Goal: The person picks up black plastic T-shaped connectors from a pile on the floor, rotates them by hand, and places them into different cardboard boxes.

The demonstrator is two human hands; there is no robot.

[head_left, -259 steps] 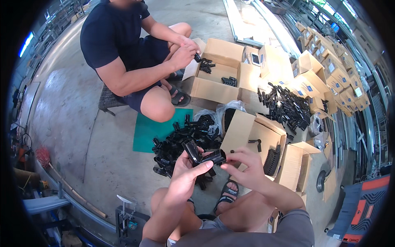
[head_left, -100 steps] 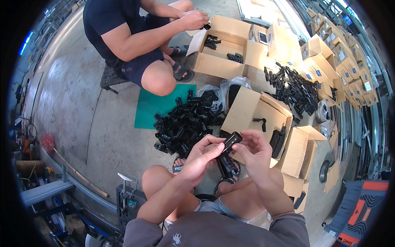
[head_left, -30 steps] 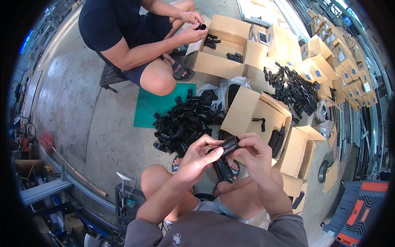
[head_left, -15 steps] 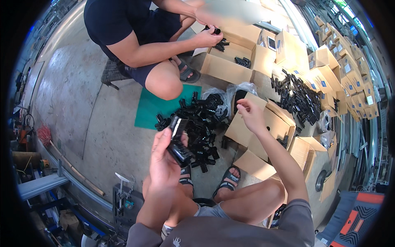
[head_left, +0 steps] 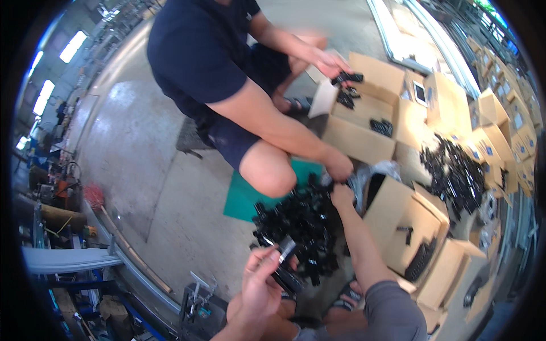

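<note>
No text could be read. The stacked boxes (head_left: 529, 142) at the right bore pale labels (head_left: 518, 120) and small blue patches, all too small and blurred to make out. The open box (head_left: 492, 112) in front of them carried a similar blue patch, equally unclear. A small pale mark on the co-worker's dark shirt (head_left: 196, 54) was illegible.

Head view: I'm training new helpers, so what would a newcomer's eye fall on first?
Probably the big heap of black parts in the middle, overlapping a green mat. At its upper right, the right hand is close to a co-worker's hand. Toward the bottom, the left hand holds a black tube.
</note>
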